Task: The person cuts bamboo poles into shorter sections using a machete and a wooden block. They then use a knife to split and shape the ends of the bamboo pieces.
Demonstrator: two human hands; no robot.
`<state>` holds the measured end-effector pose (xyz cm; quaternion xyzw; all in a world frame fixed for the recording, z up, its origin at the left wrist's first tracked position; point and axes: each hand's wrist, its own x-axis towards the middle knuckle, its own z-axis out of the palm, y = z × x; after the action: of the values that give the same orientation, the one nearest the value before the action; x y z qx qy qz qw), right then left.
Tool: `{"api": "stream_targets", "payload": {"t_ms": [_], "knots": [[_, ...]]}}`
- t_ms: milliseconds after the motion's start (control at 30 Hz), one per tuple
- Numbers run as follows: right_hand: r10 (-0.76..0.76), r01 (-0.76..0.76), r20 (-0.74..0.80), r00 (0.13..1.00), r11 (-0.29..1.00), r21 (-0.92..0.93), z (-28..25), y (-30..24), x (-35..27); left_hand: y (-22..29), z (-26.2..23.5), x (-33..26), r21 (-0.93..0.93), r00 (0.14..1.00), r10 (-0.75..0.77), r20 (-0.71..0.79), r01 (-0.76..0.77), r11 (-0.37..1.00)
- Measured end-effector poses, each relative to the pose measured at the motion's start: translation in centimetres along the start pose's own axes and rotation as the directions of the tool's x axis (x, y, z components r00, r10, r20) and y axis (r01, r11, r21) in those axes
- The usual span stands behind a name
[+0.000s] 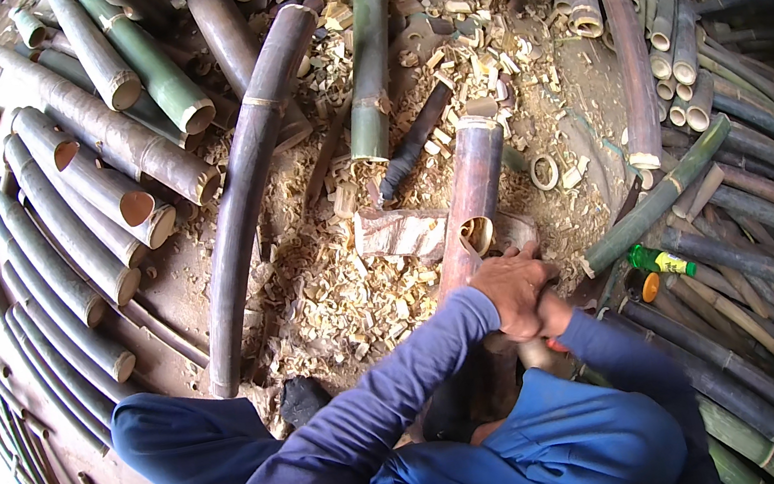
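In front of me a brown bamboo section (472,171) lies across a split wood block (401,233). An opening is cut into its upper side, close to my hands. My left hand (508,292) is closed at the near end of this bamboo, its fingers bent against my right hand. My right hand (553,311) is also closed, just to the right and nearer my body. What the two hands grip is hidden by the fingers; a small bit of red shows below the right hand. A dark wrapped rod (414,141) lies beyond the block.
Wood chips and shavings (346,299) cover the ground. A long dark bamboo pole (249,203) lies left of the work, a green one (369,62) ahead. Several poles (68,242) are stacked left, more (720,301) right. A green bottle (658,261) lies among the right-hand ones.
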<state>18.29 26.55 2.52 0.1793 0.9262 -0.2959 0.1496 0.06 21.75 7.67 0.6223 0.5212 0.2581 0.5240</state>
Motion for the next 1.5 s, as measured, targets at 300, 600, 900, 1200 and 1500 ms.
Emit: {"api": "stream_targets", "payload": {"t_ms": [300, 600, 900, 1200, 1500], "knots": [[0.374, -0.002, 0.205, 0.905, -0.478, 0.878, 0.1, -9.5, 1.2, 1.6, 1.0, -15.7, -0.126, 0.867, -0.476, -0.147, 0.460, 0.879], [0.137, 0.010, 0.230, 0.964, -0.877, 0.480, -0.7, -8.6, 7.1, 1.2, -14.1, -6.0, 0.763, 0.934, -0.355, -0.041, 0.259, 0.593], [0.257, -0.225, 0.510, 0.821, -0.675, 0.703, -1.7, -8.0, 7.6, -7.5, -8.3, -11.2, 0.192, 0.788, -0.590, 0.175, 0.560, 0.806], [0.309, -0.294, 0.124, 0.943, 0.598, 0.746, -1.7, -1.3, 3.0, 0.5, 13.5, -7.1, -0.529, 0.568, -0.779, -0.266, 0.589, 0.611], [0.305, -0.162, 0.324, 0.895, -0.456, 0.875, -0.2, -7.4, 7.2, -5.5, -1.7, -13.7, 0.098, 0.646, -0.620, -0.445, 0.723, 0.683]]}}
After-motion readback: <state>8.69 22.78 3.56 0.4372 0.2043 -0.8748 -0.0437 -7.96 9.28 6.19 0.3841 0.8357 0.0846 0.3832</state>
